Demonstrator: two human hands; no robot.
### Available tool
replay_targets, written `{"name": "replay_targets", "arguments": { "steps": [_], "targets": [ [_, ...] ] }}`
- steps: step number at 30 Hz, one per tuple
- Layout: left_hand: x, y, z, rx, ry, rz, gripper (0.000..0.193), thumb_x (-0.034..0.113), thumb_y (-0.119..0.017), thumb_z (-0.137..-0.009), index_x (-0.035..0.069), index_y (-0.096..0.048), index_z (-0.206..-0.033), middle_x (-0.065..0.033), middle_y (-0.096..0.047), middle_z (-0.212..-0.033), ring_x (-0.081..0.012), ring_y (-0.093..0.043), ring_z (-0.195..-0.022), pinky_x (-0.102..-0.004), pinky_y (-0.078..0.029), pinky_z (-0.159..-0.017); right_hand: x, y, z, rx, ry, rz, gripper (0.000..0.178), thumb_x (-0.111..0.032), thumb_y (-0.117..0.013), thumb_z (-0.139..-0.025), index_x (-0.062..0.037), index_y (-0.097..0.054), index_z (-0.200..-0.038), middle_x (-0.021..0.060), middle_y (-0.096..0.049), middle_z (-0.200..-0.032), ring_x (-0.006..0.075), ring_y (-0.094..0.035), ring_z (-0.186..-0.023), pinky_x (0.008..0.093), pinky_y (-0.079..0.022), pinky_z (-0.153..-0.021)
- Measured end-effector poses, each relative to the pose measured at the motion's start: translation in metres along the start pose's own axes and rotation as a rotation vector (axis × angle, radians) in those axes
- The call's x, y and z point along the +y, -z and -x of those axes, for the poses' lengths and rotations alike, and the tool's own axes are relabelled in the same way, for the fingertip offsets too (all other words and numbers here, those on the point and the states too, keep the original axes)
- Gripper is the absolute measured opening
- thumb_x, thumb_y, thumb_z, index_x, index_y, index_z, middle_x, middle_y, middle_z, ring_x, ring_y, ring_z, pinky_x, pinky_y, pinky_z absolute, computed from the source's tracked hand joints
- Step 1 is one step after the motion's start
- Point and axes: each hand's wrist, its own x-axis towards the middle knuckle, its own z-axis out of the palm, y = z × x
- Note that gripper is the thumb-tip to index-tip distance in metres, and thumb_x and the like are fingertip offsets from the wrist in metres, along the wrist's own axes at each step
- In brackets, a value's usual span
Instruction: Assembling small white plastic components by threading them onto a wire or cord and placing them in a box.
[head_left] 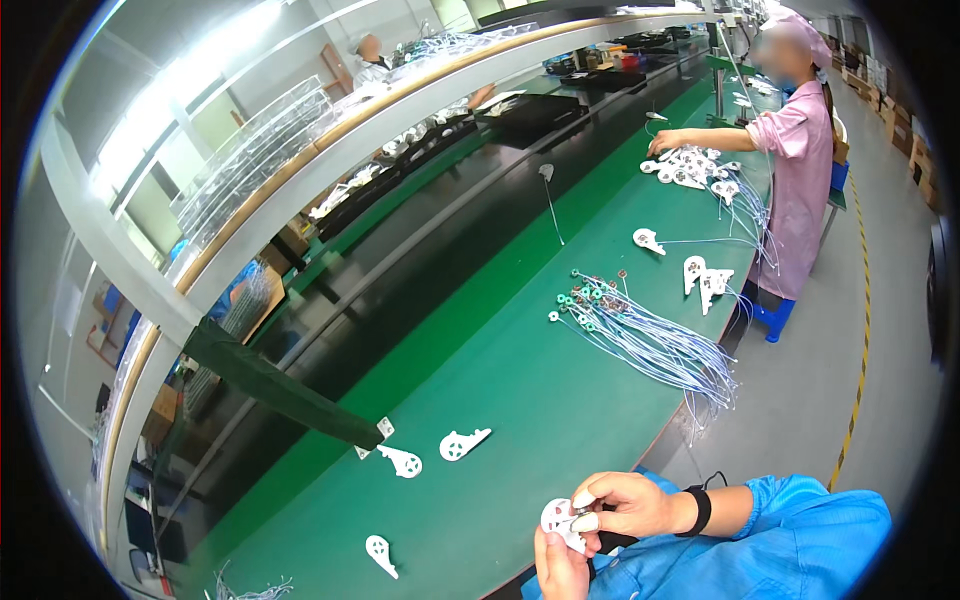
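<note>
Near the front edge of the green bench, my left hand (563,572) is closed around a white plastic part (556,514) with a round cut-out head. My right hand (628,504), with white coverings on its fingertips, pinches a small dark piece (584,512) against that part's face. What exactly this piece is cannot be made out. Similar white parts lie to the left: one (465,444) farther up the bench, one (404,462) by a dark green post, and one (380,556) nearer me. A black band circles my right wrist.
A bundle of thin white-blue wires (660,350) with small coloured rings lies ahead, its ends hanging over the bench edge. Beyond sits a heap of white parts (690,168), where a co-worker in pink (795,170) reaches in. A dark green post (285,385) slants down at left.
</note>
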Motion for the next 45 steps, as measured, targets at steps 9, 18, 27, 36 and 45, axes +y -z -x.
{"name": "replay_targets", "arguments": {
  "steps": [9, 18, 27, 36, 45],
  "targets": [
    [-0.003, 0.010, -0.007, -0.004, -0.068, -0.105, 0.031, 0.022, -0.032, -0.101, 0.000, -0.045, -0.119, -0.0030, -0.054, -0.080, -0.0084, -0.047, -0.062, -0.0203, -0.037, -0.054, -0.004, -0.005, -0.015, -0.028, 0.222, 0.462, 0.025, 0.003, -0.066, -0.078, 0.0023, -0.057, -0.101, 0.0159, -0.059, -0.099, 0.0288, -0.060, -0.083, 0.0317, -0.050, -0.070],
    [-0.006, 0.016, -0.013, 0.014, -0.084, -0.210, 0.028, 0.025, -0.034, -0.101, 0.002, -0.049, -0.106, -0.0002, -0.051, -0.072, -0.0062, -0.045, -0.059, -0.0193, -0.034, -0.051, -0.003, -0.013, -0.018, -0.070, 0.187, 0.482, 0.029, 0.005, -0.059, -0.079, 0.0026, -0.056, -0.108, 0.0172, -0.058, -0.104, 0.0312, -0.058, -0.088, 0.0359, -0.049, -0.076],
    [-0.009, 0.019, -0.012, 0.031, -0.273, -0.251, 0.038, 0.015, -0.038, -0.098, -0.001, -0.035, -0.132, -0.0132, -0.060, -0.083, -0.0130, -0.055, -0.062, -0.0231, -0.043, -0.052, 0.004, -0.030, -0.025, 0.017, 0.360, 0.597, 0.026, 0.007, -0.063, -0.073, 0.0021, -0.057, -0.098, 0.0155, -0.062, -0.095, 0.0288, -0.061, -0.076, 0.0346, -0.051, -0.066],
    [-0.012, 0.029, -0.004, 0.110, -0.433, -0.784, 0.035, 0.023, -0.038, -0.099, -0.005, -0.050, -0.116, -0.0178, -0.062, -0.095, -0.0293, -0.061, -0.085, -0.0368, -0.049, -0.076, 0.012, -0.024, -0.025, -0.096, 0.385, 0.642, 0.025, 0.006, -0.062, -0.072, 0.0014, -0.058, -0.096, 0.0141, -0.063, -0.095, 0.0289, -0.062, -0.077, 0.0354, -0.051, -0.066],
    [-0.012, 0.024, -0.008, 0.203, -0.564, -0.981, 0.034, 0.025, -0.039, -0.099, -0.004, -0.052, -0.111, -0.0188, -0.062, -0.088, -0.0331, -0.061, -0.081, -0.0395, -0.049, -0.070, 0.011, -0.027, -0.025, -0.148, 0.159, 0.514, 0.020, 0.002, -0.061, -0.078, 0.0014, -0.057, -0.098, 0.0152, -0.060, -0.089, 0.0303, -0.060, -0.078, 0.0361, -0.050, -0.067]
  ]
}}
